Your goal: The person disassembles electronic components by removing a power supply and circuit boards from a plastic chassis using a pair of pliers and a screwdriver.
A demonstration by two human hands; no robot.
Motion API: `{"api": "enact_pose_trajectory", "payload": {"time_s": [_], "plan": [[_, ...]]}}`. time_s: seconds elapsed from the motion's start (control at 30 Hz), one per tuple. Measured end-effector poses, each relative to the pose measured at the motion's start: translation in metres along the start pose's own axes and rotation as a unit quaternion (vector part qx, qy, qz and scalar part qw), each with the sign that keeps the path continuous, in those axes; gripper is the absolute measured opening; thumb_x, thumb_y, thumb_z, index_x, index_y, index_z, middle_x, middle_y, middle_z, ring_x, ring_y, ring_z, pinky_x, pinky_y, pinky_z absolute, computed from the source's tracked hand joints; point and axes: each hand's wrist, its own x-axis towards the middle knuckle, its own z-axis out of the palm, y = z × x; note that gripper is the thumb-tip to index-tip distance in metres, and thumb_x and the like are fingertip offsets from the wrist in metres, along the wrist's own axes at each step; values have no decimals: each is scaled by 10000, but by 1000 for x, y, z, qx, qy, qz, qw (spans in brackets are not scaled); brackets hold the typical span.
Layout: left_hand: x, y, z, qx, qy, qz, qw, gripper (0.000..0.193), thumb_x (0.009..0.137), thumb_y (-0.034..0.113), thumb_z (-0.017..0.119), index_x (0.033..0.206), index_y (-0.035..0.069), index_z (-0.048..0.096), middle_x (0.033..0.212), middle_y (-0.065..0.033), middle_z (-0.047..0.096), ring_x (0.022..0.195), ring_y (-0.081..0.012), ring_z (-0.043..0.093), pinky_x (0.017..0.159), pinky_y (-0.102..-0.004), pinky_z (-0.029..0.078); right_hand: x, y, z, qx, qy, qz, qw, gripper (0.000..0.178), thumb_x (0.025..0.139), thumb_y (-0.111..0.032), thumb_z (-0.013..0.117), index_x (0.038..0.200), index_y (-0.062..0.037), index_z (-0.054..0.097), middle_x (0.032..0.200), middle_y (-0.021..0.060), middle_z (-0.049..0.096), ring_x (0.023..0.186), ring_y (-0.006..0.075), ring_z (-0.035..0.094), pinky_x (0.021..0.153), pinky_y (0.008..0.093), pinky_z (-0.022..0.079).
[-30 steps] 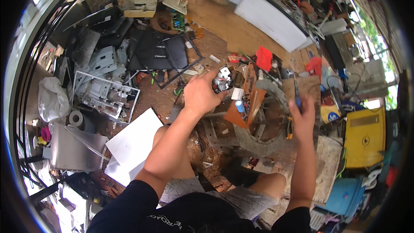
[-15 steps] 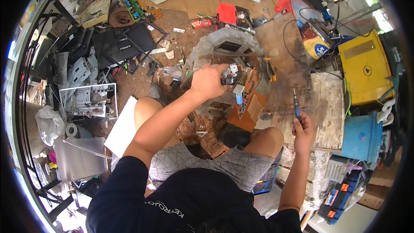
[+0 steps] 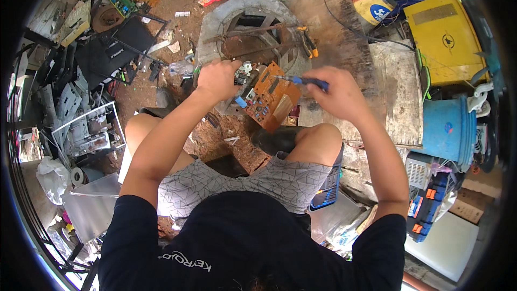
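My left hand (image 3: 218,80) is closed on the left edge of a brown circuit board (image 3: 280,97). The board is tilted, with its component side partly showing. Near my left fingers a grey-silver metal part (image 3: 245,70) sits at its edge, and a blue component (image 3: 240,102) stands out lower down. My right hand (image 3: 340,92) grips a screwdriver (image 3: 311,82) with a blue and black handle. Its shaft points left and reaches over the board; whether the tip touches it I cannot tell. Beneath the board is a round grey stand (image 3: 215,24) with rusty bars across it.
Orange-handled pliers (image 3: 309,43) rest on the stand's right side. A wooden board (image 3: 388,97) lies to the right, with a yellow box (image 3: 447,37) and a blue bucket (image 3: 447,132) beyond. Scrap frames (image 3: 89,124) and black panels (image 3: 107,54) crowd the left.
My right hand has brought the screwdriver up and left, from beside the knee to over the circuit board. The board has turned to show more of its face. The whole view has shifted.
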Motion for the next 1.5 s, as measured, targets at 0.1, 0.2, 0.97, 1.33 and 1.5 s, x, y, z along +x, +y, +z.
{"api": "enact_pose_trajectory", "payload": {"time_s": [0.1,0.2,0.97,1.33,1.5], "plan": [[0,-1,5,7,-15,4,1000,538,701,335,799,1166,146,607,1043,-79,671,1014,-286,628,860,-403,526,40,-10,11,-46,-50,-40,997,161,803,-147,633,913,-67,720,820,191,666,792,385,639,718,450,513],[0,-5,4,14,-23,12,1000,544,703,343,795,1174,151,604,1037,-78,668,1005,-283,628,861,-396,526,70,-14,30,-92,-89,-80,989,201,803,-159,671,951,-30,717,867,179,680,802,362,649,740,427,518],[8,-9,4,20,-94,6,995,544,729,389,783,1173,139,592,1047,-75,661,1018,-268,629,819,-403,542,101,-29,40,-107,-104,-69,986,173,793,-150,643,904,-49,730,853,204,668,846,378,640,784,453,515],[6,-8,4,15,-97,3,995,528,732,365,786,1170,140,594,1046,-80,662,1014,-276,633,825,-409,544,100,-30,42,-118,-128,-78,982,181,798,-147,627,887,-21,721,860,214,674,847,386,647,774,460,519],[-2,-8,4,0,-98,-12,995,511,727,340,785,1157,137,600,1037,-77,663,1011,-276,635,819,-405,544,129,-49,47,-170,-276,55,944,236,830,-164,575,861,34,699,838,253,665,789,390,661,756,459,528]]}}
